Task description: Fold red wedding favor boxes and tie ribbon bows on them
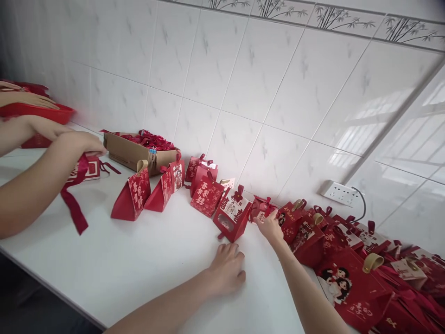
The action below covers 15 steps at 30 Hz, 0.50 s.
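Observation:
My right hand reaches to a small red gift box near the wall, its fingers closed about the box's front side. My left hand rests on the white table with nothing in it, fingers loosely bent and thumb apart. Just beyond it stands a red candy box with a clear oval window and a ribbon loop on top. Beside that is another red box with white lettering. To the right of my right hand sits a red box with a ribbon loop.
At the left a co-worker's hands handle a box with a dark red ribbon. Another person's hand is over a red basin. A cardboard box holds ribbons. Many red boxes crowd the right, below a power strip.

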{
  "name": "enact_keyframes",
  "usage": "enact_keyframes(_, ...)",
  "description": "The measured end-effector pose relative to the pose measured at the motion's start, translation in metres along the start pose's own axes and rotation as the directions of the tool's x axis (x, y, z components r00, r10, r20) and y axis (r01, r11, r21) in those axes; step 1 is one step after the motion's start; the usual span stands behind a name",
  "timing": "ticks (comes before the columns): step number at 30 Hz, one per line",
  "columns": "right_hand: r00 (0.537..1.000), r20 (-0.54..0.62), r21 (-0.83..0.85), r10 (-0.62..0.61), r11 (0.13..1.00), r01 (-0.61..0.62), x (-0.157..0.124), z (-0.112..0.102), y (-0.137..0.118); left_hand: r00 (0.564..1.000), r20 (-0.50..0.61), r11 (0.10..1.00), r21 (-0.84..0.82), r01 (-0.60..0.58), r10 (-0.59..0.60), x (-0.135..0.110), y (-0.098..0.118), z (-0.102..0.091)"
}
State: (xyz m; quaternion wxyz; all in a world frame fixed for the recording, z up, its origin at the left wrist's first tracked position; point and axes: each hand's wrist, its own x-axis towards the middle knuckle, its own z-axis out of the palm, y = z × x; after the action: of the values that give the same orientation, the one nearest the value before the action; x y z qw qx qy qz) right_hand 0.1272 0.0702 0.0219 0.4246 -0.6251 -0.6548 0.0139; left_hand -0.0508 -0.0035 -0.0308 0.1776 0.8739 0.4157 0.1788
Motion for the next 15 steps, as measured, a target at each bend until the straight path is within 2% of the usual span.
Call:
enact_keyframes(3,0.993,-0.023,0.004,0.118,0.993,-0.118,0.002,0.007,-0.013,1.0,-0.013,1.0,-0.002,-0.005,0.005,0.001,-0.001,0.003)
enact_keyframes(6,0.994,0.05,0.082,0.097,0.992,-0.101,-0.012,0.022,-0.028,0.999,-0.042,1.0,0.0,-0.021,0.021,0.004,-0.001,0.007)
enact_keyframes(8,0.989,0.139,0.186,0.057,0.979,-0.083,-0.024,0.03,-0.034,0.993,-0.115,1.0,-0.012,-0.02,0.018,0.006,-0.001,0.007)
enact_keyframes(10,0.98,0.194,0.267,0.049,0.958,-0.101,-0.035,0.031,-0.034,0.965,-0.263,0.999,-0.046,-0.026,0.013,0.009,-0.003,0.002)
enact_keyframes(11,0.977,0.201,0.295,0.065,0.948,-0.124,-0.04,0.028,-0.033,0.93,-0.367,0.997,-0.071,-0.042,0.013,0.011,-0.004,-0.002)
enact_keyframes(12,0.975,0.203,0.326,0.093,0.932,-0.157,-0.045,0.023,-0.03,0.876,-0.481,0.993,-0.098,-0.071,0.015,0.012,-0.006,-0.007)
enact_keyframes(14,0.963,0.219,0.44,0.155,0.865,-0.239,-0.056,0.007,-0.022,0.74,-0.673,0.976,-0.168,-0.136,-0.013,0.015,-0.011,-0.015)
enact_keyframes(15,0.956,0.229,0.508,0.182,0.815,-0.277,-0.063,-0.003,-0.017,0.69,-0.722,0.961,-0.225,-0.162,-0.053,0.016,-0.013,-0.019)
